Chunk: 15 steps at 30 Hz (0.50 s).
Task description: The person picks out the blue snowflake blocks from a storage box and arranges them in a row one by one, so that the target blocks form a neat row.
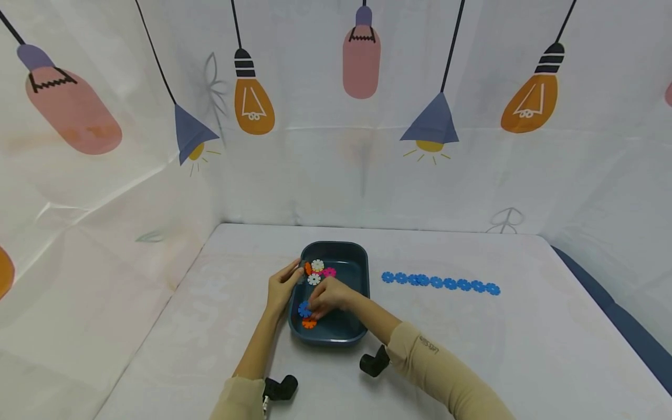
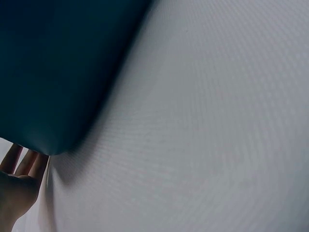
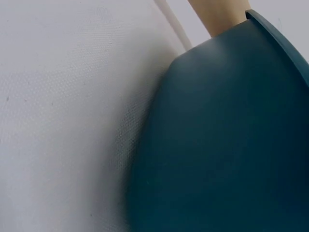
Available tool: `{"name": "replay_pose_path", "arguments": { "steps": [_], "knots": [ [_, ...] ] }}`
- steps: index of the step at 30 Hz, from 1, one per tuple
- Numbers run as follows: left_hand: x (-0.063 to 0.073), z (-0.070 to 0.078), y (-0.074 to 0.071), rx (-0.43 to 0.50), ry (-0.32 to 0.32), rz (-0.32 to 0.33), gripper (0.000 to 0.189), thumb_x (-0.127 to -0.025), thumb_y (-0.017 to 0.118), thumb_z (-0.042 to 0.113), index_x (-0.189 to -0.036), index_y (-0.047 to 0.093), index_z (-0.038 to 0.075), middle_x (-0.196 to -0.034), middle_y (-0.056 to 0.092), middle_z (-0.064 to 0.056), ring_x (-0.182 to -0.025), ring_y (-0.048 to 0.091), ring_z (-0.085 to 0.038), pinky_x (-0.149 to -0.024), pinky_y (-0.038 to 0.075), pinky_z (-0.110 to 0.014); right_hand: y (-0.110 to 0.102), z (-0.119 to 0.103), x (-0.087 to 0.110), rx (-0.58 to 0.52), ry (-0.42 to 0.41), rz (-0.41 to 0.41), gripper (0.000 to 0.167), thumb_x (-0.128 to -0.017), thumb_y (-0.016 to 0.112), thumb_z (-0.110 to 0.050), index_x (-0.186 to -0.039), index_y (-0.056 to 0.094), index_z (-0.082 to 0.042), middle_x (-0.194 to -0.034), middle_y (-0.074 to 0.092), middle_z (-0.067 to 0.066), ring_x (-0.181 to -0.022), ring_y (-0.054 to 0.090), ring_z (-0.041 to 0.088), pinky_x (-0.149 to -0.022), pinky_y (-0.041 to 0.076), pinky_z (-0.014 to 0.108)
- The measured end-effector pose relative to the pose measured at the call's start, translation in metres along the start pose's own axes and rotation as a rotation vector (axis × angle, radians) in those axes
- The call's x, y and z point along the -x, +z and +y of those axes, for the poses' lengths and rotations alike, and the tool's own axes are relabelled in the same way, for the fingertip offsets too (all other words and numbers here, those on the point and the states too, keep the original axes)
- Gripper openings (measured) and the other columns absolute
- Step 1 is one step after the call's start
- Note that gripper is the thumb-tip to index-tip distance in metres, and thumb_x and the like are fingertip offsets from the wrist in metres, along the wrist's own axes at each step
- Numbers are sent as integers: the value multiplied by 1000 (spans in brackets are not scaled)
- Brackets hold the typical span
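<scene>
A dark teal tray (image 1: 343,251) with rounded corners stands on the white table. My left hand (image 1: 283,286) grips its left wall near the far corner, thumb at the rim; in the left wrist view the fingers (image 2: 36,166) lie against the outside. Inside the tray, my right hand (image 1: 332,296) pinches a blue flower-shaped plastic disc (image 1: 304,309) near the left wall. An orange disc (image 1: 309,323) lies just nearer than the blue one. Toward the far left corner sit white discs (image 1: 314,279), a pink disc (image 1: 329,272) and another orange disc (image 1: 308,268).
Right of the tray, several blue flower discs (image 1: 450,283) form a long row on the table (image 1: 446,344). A white curtain (image 1: 325,169) printed with lamps hangs behind the table. Each wrist carries a black camera mount, one (image 1: 281,387) left and one (image 1: 374,363) right.
</scene>
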<state>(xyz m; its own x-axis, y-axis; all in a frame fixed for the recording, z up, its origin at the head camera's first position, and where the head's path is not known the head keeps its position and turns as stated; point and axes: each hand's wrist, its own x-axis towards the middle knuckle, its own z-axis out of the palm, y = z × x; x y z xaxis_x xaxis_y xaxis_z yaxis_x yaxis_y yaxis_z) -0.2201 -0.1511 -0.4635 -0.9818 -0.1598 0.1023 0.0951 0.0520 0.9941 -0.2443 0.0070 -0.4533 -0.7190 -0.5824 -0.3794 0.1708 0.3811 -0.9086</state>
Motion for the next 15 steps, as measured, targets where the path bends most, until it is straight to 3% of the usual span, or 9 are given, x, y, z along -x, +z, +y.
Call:
{"name": "replay_pose_path", "arguments": {
  "steps": [9,12,15],
  "knots": [
    [0,0,0,8,0,-12,37,-93,59,11,-128,57,-2,-127,56,-22,-118,52,-32,-81,45,-13,1,-2,7,99,63,-357,10,-91,56,2,-86,63,5,-75,67,13,-64,66,17,-63,57,33],
    [0,0,0,8,1,-6,37,-93,59,11,-127,57,-2,-127,56,-22,-119,52,-33,-81,45,-13,3,-2,6,101,54,-372,10,-92,54,2,-91,61,8,-80,67,15,-70,67,19,-70,57,37],
    [0,0,0,2,4,-1,36,-93,59,11,-127,57,-2,-127,56,-22,-118,52,-32,-81,44,-13,3,-2,2,68,42,-314,10,-92,52,2,-95,58,9,-86,66,17,-78,68,24,-76,56,39]
  ]
}}
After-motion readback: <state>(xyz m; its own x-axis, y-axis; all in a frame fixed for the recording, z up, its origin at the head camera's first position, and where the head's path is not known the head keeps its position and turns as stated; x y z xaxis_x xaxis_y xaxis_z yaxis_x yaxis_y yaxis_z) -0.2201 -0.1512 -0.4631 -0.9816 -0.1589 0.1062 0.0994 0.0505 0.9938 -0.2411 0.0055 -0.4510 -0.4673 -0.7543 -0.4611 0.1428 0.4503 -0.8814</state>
